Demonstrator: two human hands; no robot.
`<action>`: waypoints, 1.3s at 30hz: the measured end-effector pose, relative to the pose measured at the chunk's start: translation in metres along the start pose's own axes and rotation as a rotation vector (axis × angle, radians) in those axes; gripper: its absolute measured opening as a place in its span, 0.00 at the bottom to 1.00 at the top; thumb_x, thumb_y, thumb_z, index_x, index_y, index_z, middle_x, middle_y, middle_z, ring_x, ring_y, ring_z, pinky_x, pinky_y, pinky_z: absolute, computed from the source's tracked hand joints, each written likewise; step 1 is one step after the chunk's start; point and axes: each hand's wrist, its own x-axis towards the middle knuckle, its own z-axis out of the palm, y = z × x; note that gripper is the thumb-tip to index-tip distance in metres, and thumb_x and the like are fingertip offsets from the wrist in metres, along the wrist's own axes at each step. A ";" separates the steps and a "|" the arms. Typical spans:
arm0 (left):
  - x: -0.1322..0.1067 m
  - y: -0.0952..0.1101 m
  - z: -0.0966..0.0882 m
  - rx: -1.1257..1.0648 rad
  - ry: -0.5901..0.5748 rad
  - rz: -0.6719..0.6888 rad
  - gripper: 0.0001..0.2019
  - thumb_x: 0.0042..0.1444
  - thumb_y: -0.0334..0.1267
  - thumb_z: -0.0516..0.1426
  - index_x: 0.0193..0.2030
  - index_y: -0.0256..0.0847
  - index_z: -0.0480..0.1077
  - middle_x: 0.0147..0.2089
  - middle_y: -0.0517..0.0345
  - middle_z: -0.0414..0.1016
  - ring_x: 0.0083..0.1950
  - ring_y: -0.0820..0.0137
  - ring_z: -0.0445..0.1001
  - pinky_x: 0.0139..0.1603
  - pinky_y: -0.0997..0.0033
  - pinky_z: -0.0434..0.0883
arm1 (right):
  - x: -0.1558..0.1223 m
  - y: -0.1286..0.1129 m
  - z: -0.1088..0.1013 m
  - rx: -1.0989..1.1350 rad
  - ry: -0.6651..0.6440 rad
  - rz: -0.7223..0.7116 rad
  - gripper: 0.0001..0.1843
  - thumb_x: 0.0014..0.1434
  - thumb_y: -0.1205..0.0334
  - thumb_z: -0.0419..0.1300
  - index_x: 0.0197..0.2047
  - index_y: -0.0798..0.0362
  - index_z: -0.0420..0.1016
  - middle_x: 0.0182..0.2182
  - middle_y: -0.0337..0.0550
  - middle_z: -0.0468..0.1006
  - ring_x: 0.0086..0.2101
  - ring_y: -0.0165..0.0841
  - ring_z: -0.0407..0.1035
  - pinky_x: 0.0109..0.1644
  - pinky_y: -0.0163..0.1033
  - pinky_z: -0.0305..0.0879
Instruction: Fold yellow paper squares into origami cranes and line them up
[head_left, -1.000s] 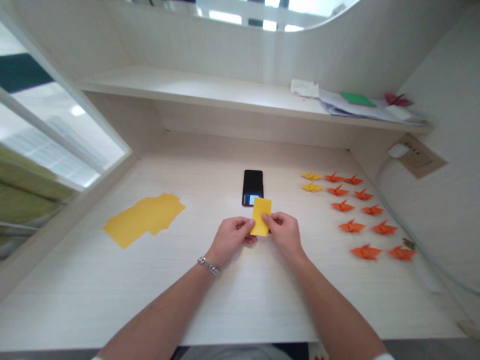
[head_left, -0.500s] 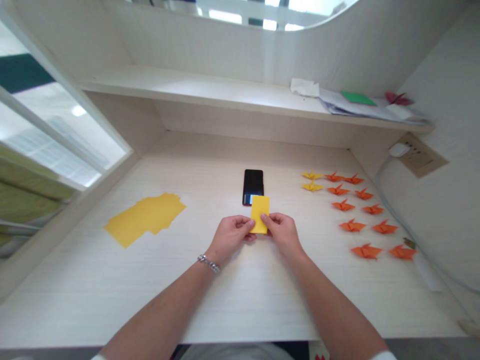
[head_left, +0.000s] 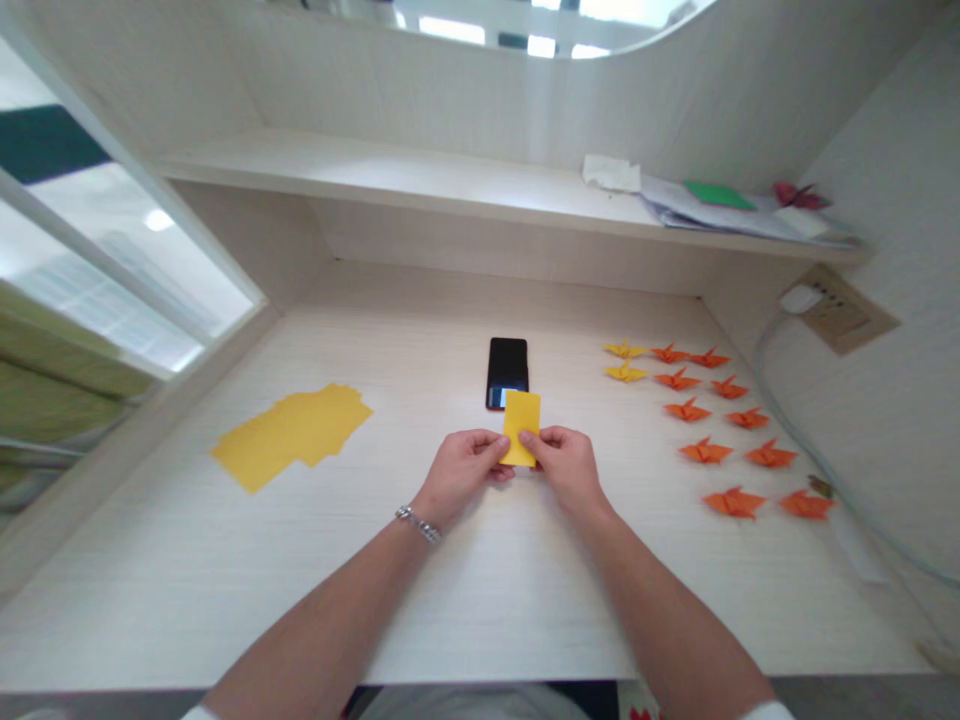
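A small yellow rectangle of folded paper (head_left: 523,415) is held upright between my two hands, above the middle of the desk. My left hand (head_left: 466,465) pinches its lower left edge, thumb on the front and fingers curled behind. From the other side my right hand (head_left: 566,465) grips the paper, its thumb pressed on the lower right of the front face. The fingers behind the paper are partly hidden. Just beyond the paper lies a black phone (head_left: 508,368), its near end partly covered by the paper's top.
Spread yellow paper sheets (head_left: 292,432) lie at left. On the right stand yellow paper cranes (head_left: 625,372) and rows of orange paper cranes (head_left: 706,452). A cable (head_left: 795,430) runs from the wall socket (head_left: 844,315). A shelf (head_left: 420,175) with papers (head_left: 675,203) crosses the back.
Almost nothing differs. Both hands keep hold of the yellow paper in nearly the same spot, and the right thumb has shifted very slightly left on it.
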 end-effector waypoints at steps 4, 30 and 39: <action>0.001 0.000 0.000 -0.007 -0.007 -0.018 0.16 0.50 0.46 0.62 0.35 0.32 0.73 0.24 0.53 0.76 0.24 0.72 0.74 0.28 0.76 0.71 | -0.001 -0.002 0.000 -0.012 0.005 -0.001 0.19 0.44 0.49 0.66 0.25 0.59 0.76 0.19 0.41 0.76 0.19 0.29 0.67 0.23 0.33 0.62; -0.001 0.002 0.000 0.059 0.082 0.063 0.15 0.46 0.44 0.64 0.34 0.31 0.73 0.29 0.49 0.78 0.25 0.71 0.75 0.27 0.75 0.72 | 0.000 0.004 0.003 0.090 -0.086 0.051 0.22 0.46 0.44 0.64 0.27 0.58 0.75 0.20 0.42 0.75 0.19 0.28 0.66 0.23 0.33 0.62; -0.003 0.004 0.002 -0.007 0.150 0.063 0.15 0.45 0.43 0.65 0.33 0.32 0.72 0.27 0.51 0.77 0.25 0.70 0.75 0.27 0.73 0.72 | -0.001 0.003 0.004 0.104 -0.108 0.058 0.21 0.46 0.45 0.65 0.27 0.57 0.73 0.19 0.42 0.75 0.18 0.27 0.65 0.21 0.32 0.60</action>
